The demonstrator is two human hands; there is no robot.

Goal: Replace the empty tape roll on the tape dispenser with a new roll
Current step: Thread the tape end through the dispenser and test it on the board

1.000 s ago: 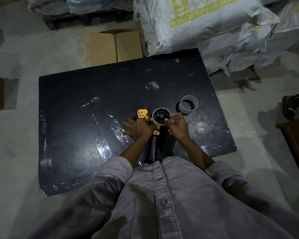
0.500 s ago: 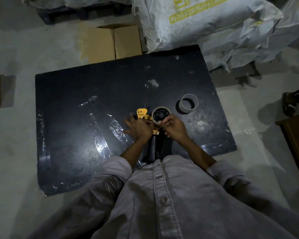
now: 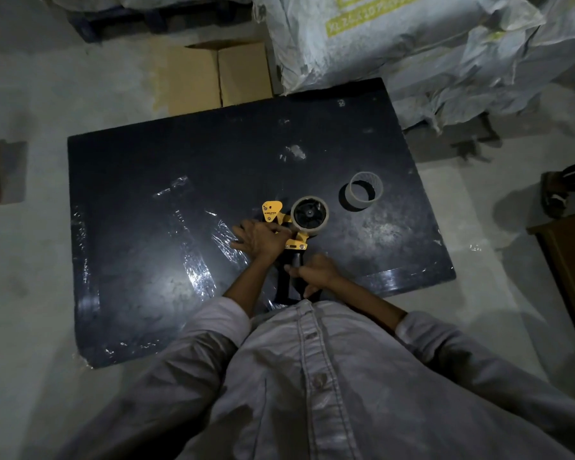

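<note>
A yellow tape dispenser lies on a black board in front of me. A roll of tape sits on its black wheel. My left hand presses down on the dispenser's yellow front part. My right hand is closed around the dispenser's black handle near my body. An empty grey cardboard core stands on the board to the right of the dispenser, apart from both hands.
Crinkled clear tape strips stick to the board left of the dispenser. A cardboard box and big white sacks lie behind the board. A wooden piece and someone's sandalled foot are at the right.
My right hand has left the tape roll and moved back toward my body onto the dispenser's handle. My left hand stays on the yellow front part.
</note>
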